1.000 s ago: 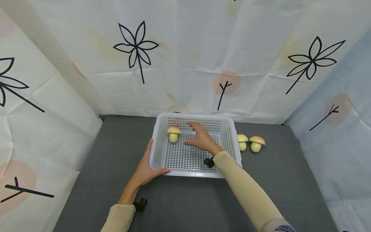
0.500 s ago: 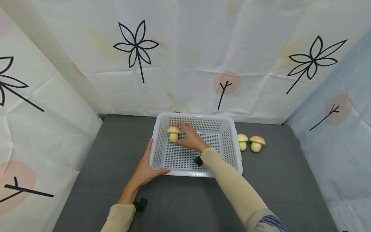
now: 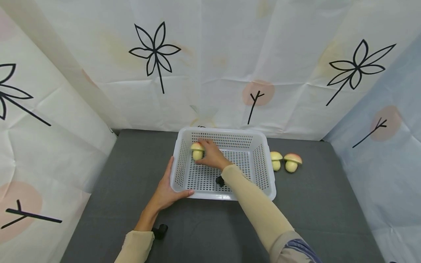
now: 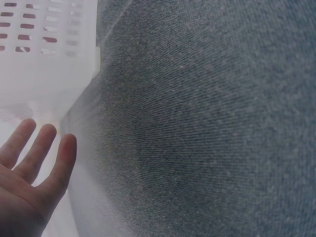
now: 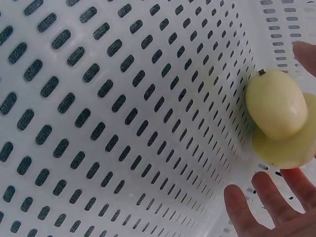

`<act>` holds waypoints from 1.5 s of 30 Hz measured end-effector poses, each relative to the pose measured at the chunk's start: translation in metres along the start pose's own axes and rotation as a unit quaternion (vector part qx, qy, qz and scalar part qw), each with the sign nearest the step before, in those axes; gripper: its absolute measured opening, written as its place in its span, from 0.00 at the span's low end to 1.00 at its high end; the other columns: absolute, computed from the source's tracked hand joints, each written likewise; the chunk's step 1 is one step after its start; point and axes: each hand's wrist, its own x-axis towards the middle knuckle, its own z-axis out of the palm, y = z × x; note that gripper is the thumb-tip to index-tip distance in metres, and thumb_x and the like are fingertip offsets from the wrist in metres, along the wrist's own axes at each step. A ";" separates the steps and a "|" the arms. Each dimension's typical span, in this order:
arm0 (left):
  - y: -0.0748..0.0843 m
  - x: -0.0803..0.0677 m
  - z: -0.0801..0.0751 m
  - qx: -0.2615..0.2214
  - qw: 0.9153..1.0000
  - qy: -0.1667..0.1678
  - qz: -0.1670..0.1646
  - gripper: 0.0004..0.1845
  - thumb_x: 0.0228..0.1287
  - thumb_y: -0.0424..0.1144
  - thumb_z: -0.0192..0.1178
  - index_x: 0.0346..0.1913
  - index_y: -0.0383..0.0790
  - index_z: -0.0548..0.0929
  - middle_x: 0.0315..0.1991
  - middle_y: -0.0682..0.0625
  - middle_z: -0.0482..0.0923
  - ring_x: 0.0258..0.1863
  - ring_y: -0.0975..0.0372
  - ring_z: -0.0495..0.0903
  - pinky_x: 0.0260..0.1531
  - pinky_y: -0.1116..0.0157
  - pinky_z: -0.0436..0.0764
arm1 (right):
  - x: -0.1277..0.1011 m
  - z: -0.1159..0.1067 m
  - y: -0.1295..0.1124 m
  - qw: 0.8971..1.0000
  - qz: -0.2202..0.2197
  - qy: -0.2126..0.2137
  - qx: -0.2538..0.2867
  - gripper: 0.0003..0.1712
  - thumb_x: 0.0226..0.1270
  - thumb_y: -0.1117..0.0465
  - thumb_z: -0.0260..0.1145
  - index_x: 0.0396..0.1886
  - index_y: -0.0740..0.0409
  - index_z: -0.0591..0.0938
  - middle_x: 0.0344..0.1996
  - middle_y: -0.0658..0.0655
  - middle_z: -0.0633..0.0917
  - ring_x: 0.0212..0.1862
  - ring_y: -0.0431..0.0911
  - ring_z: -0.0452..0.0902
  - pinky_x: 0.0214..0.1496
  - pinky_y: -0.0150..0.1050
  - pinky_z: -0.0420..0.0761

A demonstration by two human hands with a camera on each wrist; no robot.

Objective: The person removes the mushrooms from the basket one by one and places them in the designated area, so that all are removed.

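Observation:
A white perforated plastic basket (image 3: pixel 210 196) stands on the grey cloth. My left hand (image 3: pixel 163 191) spans its near left corner, thumb along the front rim and fingers straight against the left side; the left wrist view shows three extended fingers (image 4: pixel 44 148) by the basket wall. Inside, at the back left, a mushroom (image 3: pixel 197 155) with a yellow and reddish cap stands upright in the head view. My right hand (image 3: pixel 213 156) reaches around it from the right. In the right wrist view, fingertips lie right at the cap's edge, while the thumb (image 5: pixel 307 57) is apart from the pale stem (image 5: pixel 276 103).
Two similar mushrooms stand to the right of the basket, one yellow-capped (image 3: pixel 276 160) close against its wall and one reddish-capped (image 3: pixel 292 162) beside it. White printed curtains (image 3: pixel 210 73) hang around the back and sides of the grey table surface (image 3: pixel 204 233).
My right hand has moved left inside the basket, from a spot apart from the mushroom to right around it. The left hand keeps its place at the corner.

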 end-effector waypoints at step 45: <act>-0.039 0.005 0.000 0.026 0.999 0.021 -0.013 0.74 0.45 0.39 0.84 0.81 0.69 0.35 0.81 0.46 0.48 0.67 0.42 0.69 0.58 0.43 0.71 | 0.002 0.012 -0.002 0.999 0.024 0.019 0.017 0.54 0.53 0.57 0.83 0.77 0.56 0.65 0.64 0.60 0.74 0.62 0.54 0.72 0.65 0.51 0.70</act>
